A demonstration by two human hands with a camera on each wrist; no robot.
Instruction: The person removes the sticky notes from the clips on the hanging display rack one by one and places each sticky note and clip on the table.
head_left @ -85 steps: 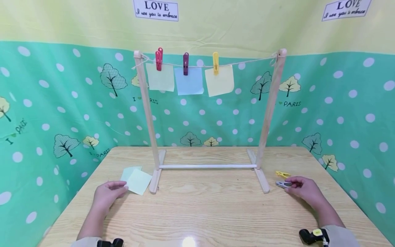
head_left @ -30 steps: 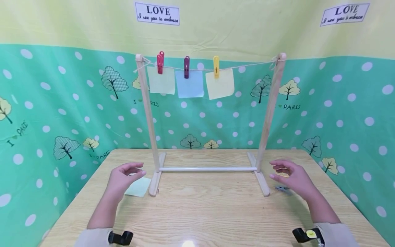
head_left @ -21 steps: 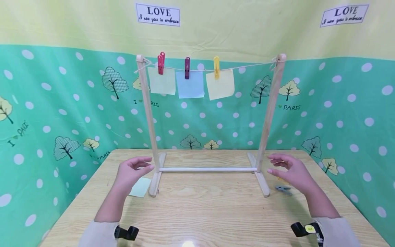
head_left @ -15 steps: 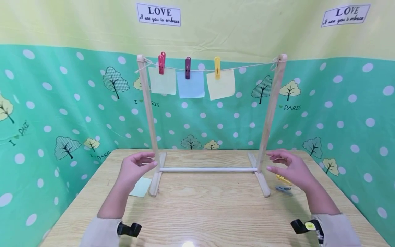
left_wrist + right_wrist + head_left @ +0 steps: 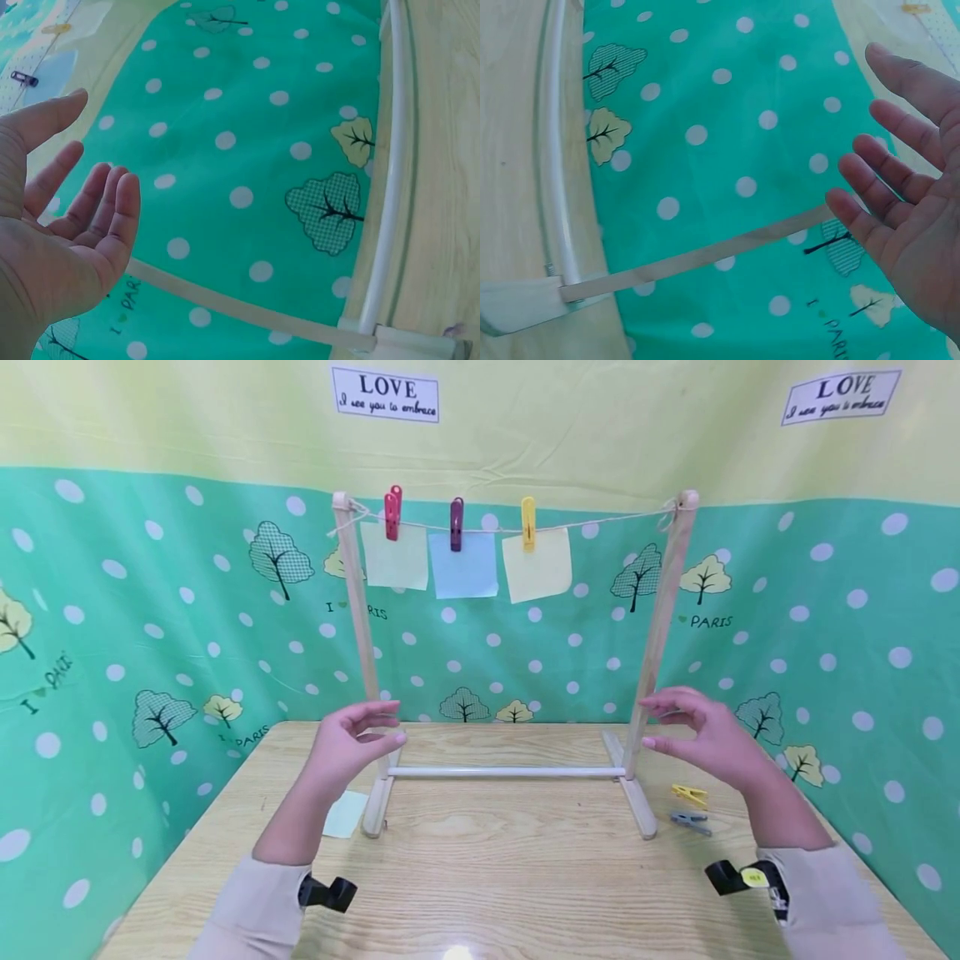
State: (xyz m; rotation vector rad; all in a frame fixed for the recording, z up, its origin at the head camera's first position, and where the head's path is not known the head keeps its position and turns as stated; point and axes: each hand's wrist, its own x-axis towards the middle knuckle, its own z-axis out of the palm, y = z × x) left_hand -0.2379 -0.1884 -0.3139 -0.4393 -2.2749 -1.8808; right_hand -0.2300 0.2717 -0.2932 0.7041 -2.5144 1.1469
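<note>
1. While two bare hands hover before a wooden frame, the left hand and the right hand show thumbs spread from loosely bent fingers; contact with the posts cannot be told.
2. Along the frame's string, a pink peg holds a pale green note, a purple peg a blue note, and a yellow peg a cream note.
3. On the table, a green sheet lies just beside the left foot; a second yellow peg and a grey peg lie near the right.
4. Two backdrop labels read "LOVE, I see you to embrace"; "PARIS" appears lower.
5. Markings on the right wrist's yellow sticker are too small to read.
</note>
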